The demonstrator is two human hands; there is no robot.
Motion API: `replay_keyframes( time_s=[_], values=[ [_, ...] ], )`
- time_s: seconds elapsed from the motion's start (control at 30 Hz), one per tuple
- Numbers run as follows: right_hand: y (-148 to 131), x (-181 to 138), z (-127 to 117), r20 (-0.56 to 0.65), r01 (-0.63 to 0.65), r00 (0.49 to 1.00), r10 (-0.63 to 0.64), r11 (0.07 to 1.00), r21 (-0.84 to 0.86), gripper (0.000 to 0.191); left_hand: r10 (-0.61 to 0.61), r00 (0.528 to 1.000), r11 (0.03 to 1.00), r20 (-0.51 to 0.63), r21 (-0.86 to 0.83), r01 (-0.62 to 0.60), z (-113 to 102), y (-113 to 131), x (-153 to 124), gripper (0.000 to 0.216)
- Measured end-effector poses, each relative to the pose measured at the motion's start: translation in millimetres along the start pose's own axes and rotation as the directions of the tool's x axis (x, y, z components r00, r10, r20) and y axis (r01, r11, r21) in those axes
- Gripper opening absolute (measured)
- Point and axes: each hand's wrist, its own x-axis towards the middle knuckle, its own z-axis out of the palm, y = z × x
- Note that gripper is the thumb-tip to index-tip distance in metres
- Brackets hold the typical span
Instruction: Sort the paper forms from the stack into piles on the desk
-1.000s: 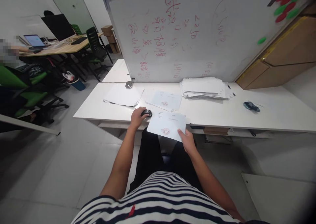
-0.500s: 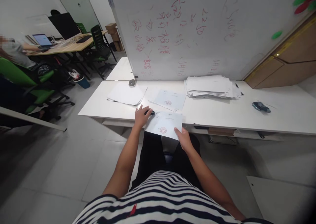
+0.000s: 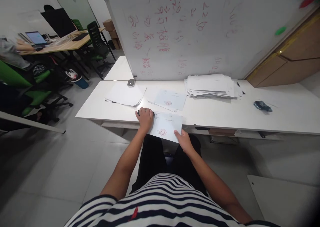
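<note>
My right hand (image 3: pixel 183 140) pinches the lower right edge of a pale sheet of paper (image 3: pixel 168 124) bearing a red round stamp. The sheet lies tilted over the front edge of the desk. At its upper left corner, my left hand (image 3: pixel 145 118) is closed over a small black stapler (image 3: pixel 139 112), mostly hidden under the fingers. Just behind, a similar stamped sheet (image 3: pixel 172 99) lies on top of other papers. To the left are white papers (image 3: pixel 125 93).
The white desk (image 3: pixel 225 117) runs left to right against a whiteboard (image 3: pixel 170 30). On it are a thick paper stack (image 3: pixel 208 85), a computer mouse (image 3: pixel 130 83) and a dark blue object (image 3: pixel 262 106). A cardboard box (image 3: pixel 287 65) stands at right. Another person (image 3: pixel 12 56) sits far left.
My left hand has come down and closed over the black stapler, its fingers now covering it. My right hand keeps its hold on the sheet. The view has shifted slightly.
</note>
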Motion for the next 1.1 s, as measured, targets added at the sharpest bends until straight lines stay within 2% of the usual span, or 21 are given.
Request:
replay_keyframes(
  time_s=[0.17,0.33,0.53,0.67,0.83,0.93,1.1],
  values=[
    [0,-9,2,0.015,-0.039,0.999,0.038,0.997,0.065,0.052,-0.061,0.997,0.998,0.044,0.033,0.059,-3,-2,8,0.037],
    [3,-17,-11,0.013,-0.059,0.998,0.058,0.995,0.085,0.053,-0.098,0.991,0.995,0.091,0.038,0.095,-4,0,15,0.038],
    [7,-29,-20,0.092,-0.034,0.995,0.024,0.993,0.116,0.053,-0.048,0.999,0.999,0.005,0.015,0.048,0,-2,13,0.037],
    [15,-40,-36,0.015,-0.08,0.997,0.079,0.989,0.126,0.053,-0.035,0.999,0.999,-0.033,0.032,0.036,3,-4,8,0.034],
    [24,-60,-88,-0.101,-0.133,0.982,0.157,0.968,0.212,0.052,-0.032,0.999,0.997,-0.043,0.066,0.035,2,-4,5,0.032],
    [12,-72,-107,-0.175,-0.069,0.978,0.112,0.969,0.235,0.05,-0.041,0.997,0.998,-0.069,0.054,0.045,3,-2,4,0.03],
    [-12,-78,-116,-0.24,0.069,0.971,-0.019,0.977,0.203,0.047,-0.026,0.994,1.0,-0.11,-0.001,0.026,8,-3,3,0.03]
  ],
)
